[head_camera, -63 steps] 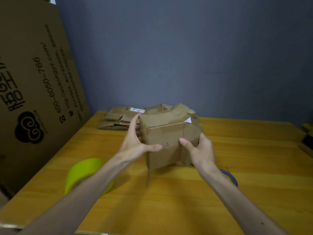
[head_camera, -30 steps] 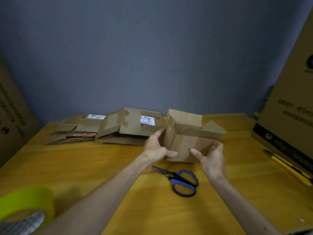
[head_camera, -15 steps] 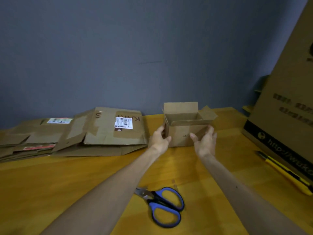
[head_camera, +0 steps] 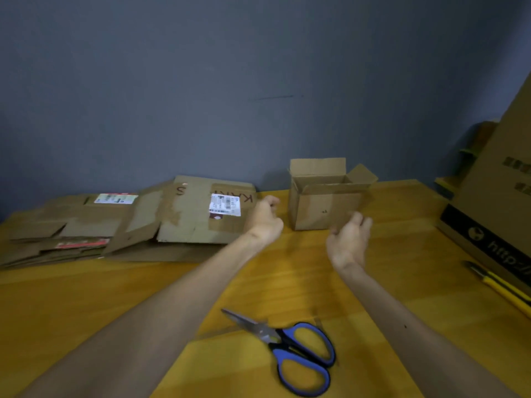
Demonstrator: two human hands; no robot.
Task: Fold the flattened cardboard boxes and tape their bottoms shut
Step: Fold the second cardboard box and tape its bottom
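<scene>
A small folded cardboard box (head_camera: 324, 208) stands upright at the back of the wooden table (head_camera: 86, 305), its top flaps open. My left hand (head_camera: 264, 219) hovers just left of it with the fingers curled and nothing in them. My right hand (head_camera: 349, 239) is in front of the box's right corner, palm up, fingers loosely apart, holding nothing. A pile of flattened cardboard boxes (head_camera: 120, 222) with white labels lies at the back left, its top sheet reaching under my left hand.
Blue-handled scissors (head_camera: 290, 349) lie near the front middle of the table. A yellow utility knife (head_camera: 500, 288) rests at the right edge. A big printed carton (head_camera: 505, 196) leans at the far right. A grey wall runs behind the table.
Both hands set the small box down at the back of the table and let go. They have drawn back from it; my left hand has shifted left toward the flat pile.
</scene>
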